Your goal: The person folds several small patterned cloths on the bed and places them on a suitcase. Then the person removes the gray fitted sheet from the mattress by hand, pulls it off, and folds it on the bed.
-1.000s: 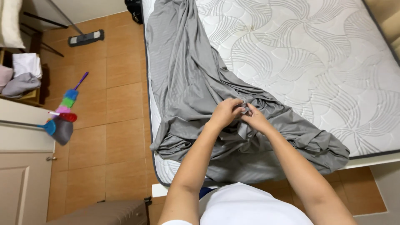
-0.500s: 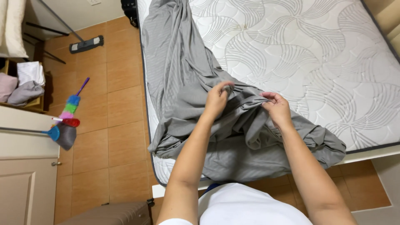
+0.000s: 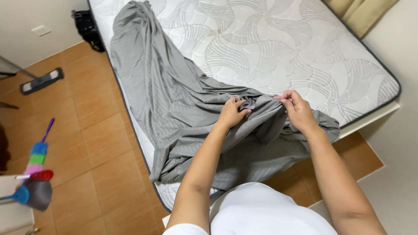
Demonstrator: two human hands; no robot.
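Both hands have drawn apart since a second ago, when they worked close together on one bunch of cloth. Largest to smallest: the mattress (image 3: 278,48) lies bare, and the grey sheet (image 3: 170,104) trails down its left edge and heaps at the near corner. The left hand (image 3: 230,114) clutches a fold; the right hand (image 3: 297,109) pinches the hem. Looks like hunting for the sheet's corner; next wants working along the hem, I'd say.

White short-sleeved top, bare forearms, no rings or watch showing, two hands (image 3: 265,112)
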